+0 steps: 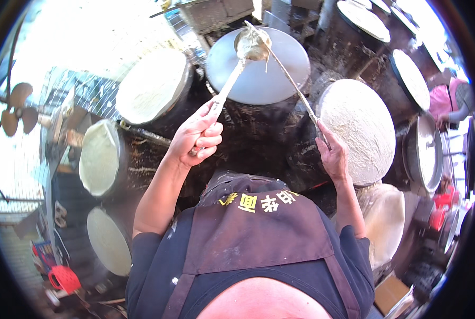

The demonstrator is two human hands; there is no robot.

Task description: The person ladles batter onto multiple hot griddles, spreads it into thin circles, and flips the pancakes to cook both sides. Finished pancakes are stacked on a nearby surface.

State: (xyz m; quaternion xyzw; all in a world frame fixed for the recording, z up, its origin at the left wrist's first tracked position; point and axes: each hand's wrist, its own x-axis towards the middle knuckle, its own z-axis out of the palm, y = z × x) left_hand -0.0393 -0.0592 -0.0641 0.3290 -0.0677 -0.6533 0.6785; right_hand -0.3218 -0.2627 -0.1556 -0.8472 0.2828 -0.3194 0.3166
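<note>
In my left hand (200, 133) is the pale handle of a ladle (231, 84), fingers wrapped round it. A lump of sticky, pale batter (254, 45) fills its head and hangs down in strands. My right hand (333, 149) grips one end of a thin stick (292, 81), whose far part meets the batter. Both tools reach over a smooth grey round griddle (264, 87) straight ahead. On my right a second round griddle (357, 130) is coated with rough, pale batter, close beside my right hand.
Other round griddles with pale tops (152, 87) curve around my left side; more stand at the far right. A pale sheet (384, 223) drapes near my right elbow. A fan (20, 109) stands far left, above a red basket (64, 279). A person in pink (446, 101) is at right.
</note>
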